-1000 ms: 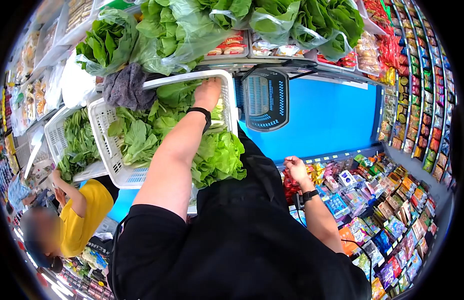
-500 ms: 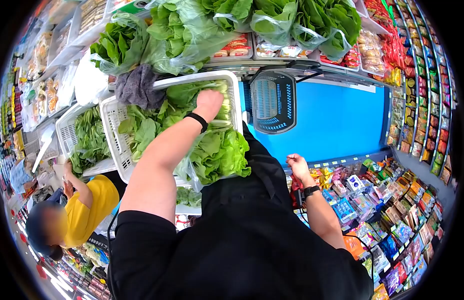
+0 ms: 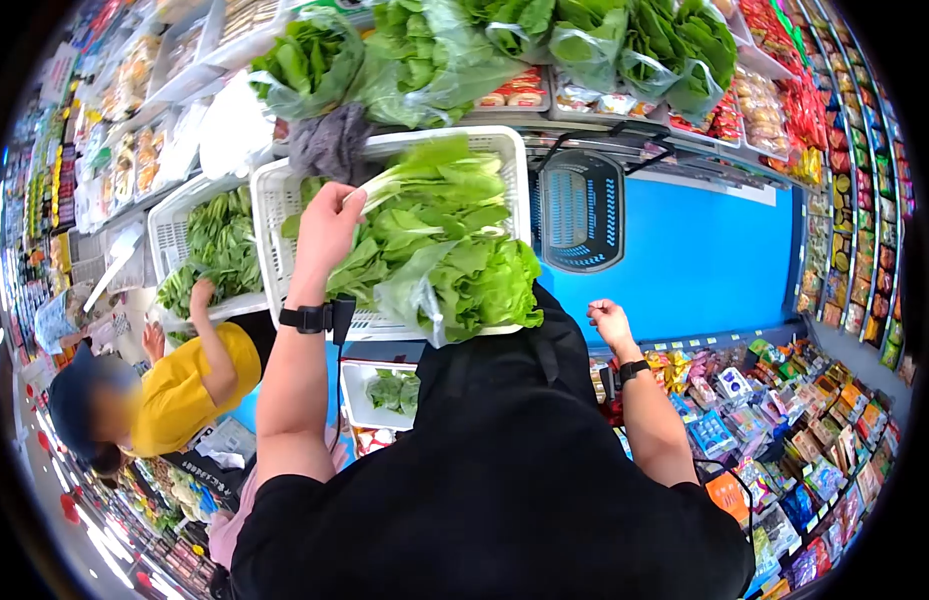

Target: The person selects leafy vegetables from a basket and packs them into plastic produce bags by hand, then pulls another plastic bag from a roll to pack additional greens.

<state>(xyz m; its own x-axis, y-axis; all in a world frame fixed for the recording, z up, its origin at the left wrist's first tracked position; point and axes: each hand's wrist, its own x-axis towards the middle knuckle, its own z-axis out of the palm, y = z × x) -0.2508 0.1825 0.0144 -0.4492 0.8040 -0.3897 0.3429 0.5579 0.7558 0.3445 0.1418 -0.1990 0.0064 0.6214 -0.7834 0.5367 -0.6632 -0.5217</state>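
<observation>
My left hand [image 3: 329, 225] is closed on the pale stem end of a leafy green [image 3: 399, 178], whose leaves reach right across the basket and are partly blurred. Beneath it, a white plastic basket [image 3: 521, 195] holds more greens. Pale green lettuce [image 3: 504, 280], partly in a clear bag [image 3: 412, 298], lies over the basket's near edge. A dark grey cloth [image 3: 329, 143] hangs at the basket's far left rim. On the right, my right hand [image 3: 609, 322] hovers with fingers curled in and nothing visible in them, near the snack shelf.
Beyond the basket stand bagged greens [image 3: 424, 60]. A dark shopping basket [image 3: 581, 215] sits over the blue floor [image 3: 694, 250]. Snack packets [image 3: 714, 430] fill the right shelf. At left, a person in a yellow shirt [image 3: 184, 405] reaches into another basket of greens [image 3: 221, 240].
My left hand has moved left from the basket's far right part and now holds a leafy green by its stem. The view has shifted slightly; my right hand stays beside the shelf.
</observation>
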